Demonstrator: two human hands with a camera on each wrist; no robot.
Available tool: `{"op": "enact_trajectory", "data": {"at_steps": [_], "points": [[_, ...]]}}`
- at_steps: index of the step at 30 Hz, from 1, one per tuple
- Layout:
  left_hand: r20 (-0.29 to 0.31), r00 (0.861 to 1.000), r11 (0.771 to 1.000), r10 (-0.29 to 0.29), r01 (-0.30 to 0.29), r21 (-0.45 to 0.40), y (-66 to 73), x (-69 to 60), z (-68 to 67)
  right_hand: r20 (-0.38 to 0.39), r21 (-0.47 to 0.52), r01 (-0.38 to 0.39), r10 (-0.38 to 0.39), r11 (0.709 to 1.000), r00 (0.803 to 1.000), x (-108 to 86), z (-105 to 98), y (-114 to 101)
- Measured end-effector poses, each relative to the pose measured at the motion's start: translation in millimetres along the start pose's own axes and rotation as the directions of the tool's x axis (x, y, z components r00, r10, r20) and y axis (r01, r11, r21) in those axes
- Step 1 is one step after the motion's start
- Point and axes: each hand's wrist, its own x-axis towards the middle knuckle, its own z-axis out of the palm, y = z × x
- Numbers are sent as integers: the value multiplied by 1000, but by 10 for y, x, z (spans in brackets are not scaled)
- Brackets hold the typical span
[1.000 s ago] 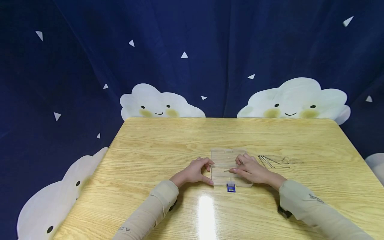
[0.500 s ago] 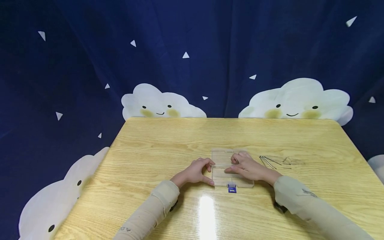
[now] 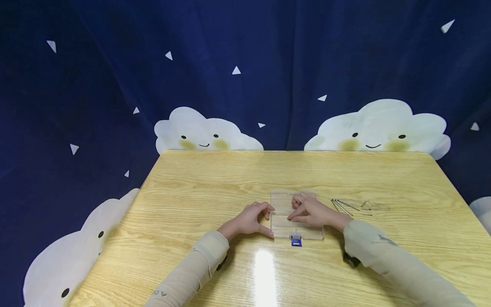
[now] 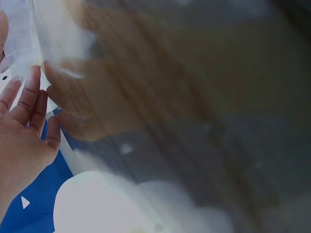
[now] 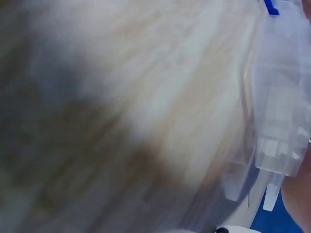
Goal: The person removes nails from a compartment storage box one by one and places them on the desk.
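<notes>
A clear plastic box (image 3: pixel 280 230) with a blue latch (image 3: pixel 296 241) lies unfolded on the table, its lid (image 3: pixel 281 200) laid back. Along the box's left edge, my left hand (image 3: pixel 251 218) holds it with bent fingers and thumb. Over the base, my right hand (image 3: pixel 313 212) brings thumb and index fingertips together in a pinch; a thin nail-like piece there is mostly covered by them. In the left wrist view the fingers of my left hand (image 4: pixel 29 121) touch the box's edge. The right wrist view has the clear box (image 5: pixel 282 87) at its right, but not the fingertips.
Right of the box several thin metal nails (image 3: pixel 341 207) lie spread on the wooden table (image 3: pixel 215 179). Beside them are a small bent wire (image 3: pixel 366 205) and a faint clear item (image 3: pixel 380 207). A dark blue curtain (image 3: pixel 230 34) with clouds hangs behind.
My right hand has shifted slightly left, and its thumb and index fingertips have closed over the thin piece seen in the base a second ago. The left hand stays on the box.
</notes>
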Motion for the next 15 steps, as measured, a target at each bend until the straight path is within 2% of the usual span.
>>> {"op": "enact_trajectory", "data": {"at_steps": [10,15], "points": [[-1,1000,1000,5,-5,-8,1,5,6,11,84,-103,103,991,995,40,54,23],[-2,1000,1000,10,-10,-18,-4,-2,-4,1,70,-107,107,992,994,52,63,22]]}}
